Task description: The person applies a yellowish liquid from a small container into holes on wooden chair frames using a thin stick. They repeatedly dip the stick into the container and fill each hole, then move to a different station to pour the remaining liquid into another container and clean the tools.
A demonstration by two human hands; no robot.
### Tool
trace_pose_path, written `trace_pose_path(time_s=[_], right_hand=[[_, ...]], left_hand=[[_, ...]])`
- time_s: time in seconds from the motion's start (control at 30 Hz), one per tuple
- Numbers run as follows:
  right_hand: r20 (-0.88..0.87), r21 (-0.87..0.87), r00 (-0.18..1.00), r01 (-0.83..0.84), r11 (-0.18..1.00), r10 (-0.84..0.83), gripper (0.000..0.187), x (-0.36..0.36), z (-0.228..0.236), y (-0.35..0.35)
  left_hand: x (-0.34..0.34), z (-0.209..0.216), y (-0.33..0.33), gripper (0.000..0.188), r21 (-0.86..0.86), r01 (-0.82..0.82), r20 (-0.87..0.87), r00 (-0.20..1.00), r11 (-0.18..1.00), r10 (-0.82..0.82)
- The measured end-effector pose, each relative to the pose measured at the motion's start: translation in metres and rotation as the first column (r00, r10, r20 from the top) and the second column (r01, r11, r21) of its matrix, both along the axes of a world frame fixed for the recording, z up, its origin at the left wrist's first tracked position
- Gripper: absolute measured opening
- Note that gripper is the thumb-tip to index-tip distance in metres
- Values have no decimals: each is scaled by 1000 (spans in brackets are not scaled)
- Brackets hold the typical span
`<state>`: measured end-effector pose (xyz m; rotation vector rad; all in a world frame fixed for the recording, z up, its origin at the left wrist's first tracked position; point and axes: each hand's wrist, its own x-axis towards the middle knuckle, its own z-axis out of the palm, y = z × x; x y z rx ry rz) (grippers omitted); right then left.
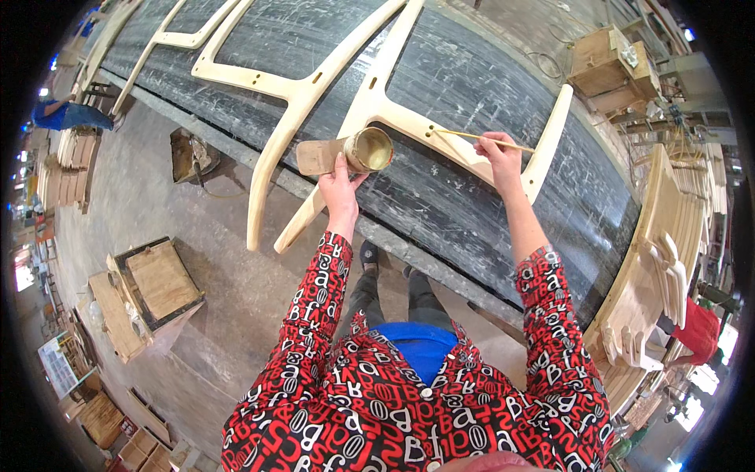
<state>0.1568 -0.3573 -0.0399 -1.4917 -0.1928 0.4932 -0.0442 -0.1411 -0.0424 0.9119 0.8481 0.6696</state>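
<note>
My left hand (340,193) is closed around a round can (371,149) with pale yellowish stuff inside. A flat wooden piece (316,157) sticks out to the left of the can; how they are joined is hidden. My right hand (502,159) pinches a thin stick (465,135) that points left. The stick's tip is at one of two small dark holes in a pale wooden chair side frame (376,101). The frame lies on a dark, scratched tabletop (440,59), one leg reaching past the near edge. Another such frame (292,106) lies to its left.
More pale frames (182,38) lie at the table's far left. On the floor stand a dark-rimmed wooden box (161,275) and a dirty tray (193,156). Stacked wooden parts (649,236) are at the right, near a person in red (698,330). Another person in blue (67,115) is far left.
</note>
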Motion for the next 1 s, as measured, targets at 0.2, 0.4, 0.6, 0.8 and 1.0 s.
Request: trace_pose_path(time_s=[0.2,0.4,0.6,0.8,1.0], right_hand=[[-275,277,951,219,936,-141,11,-15,-36,-1],[-256,257,959,191,947,-124,11,-17,-40,3],[361,-293,908,-108,950,214,11,8,3,34],[539,-761,206,-295,577,817,7,24,56,88],[481,-660,269,-516,546,835,7,23,77,61]], left_hand=[[1,-8,0,27,17,47,-4,999,999,-46],[-2,-11,-2,27,19,63,-25,998,998,-63],[-6,-6,-3,28,15,54,-7,999,998,-54],[-18,-2,1,27,12,28,17,999,1000,-28],[-14,11,5,27,65,64,-15,998,996,-63]])
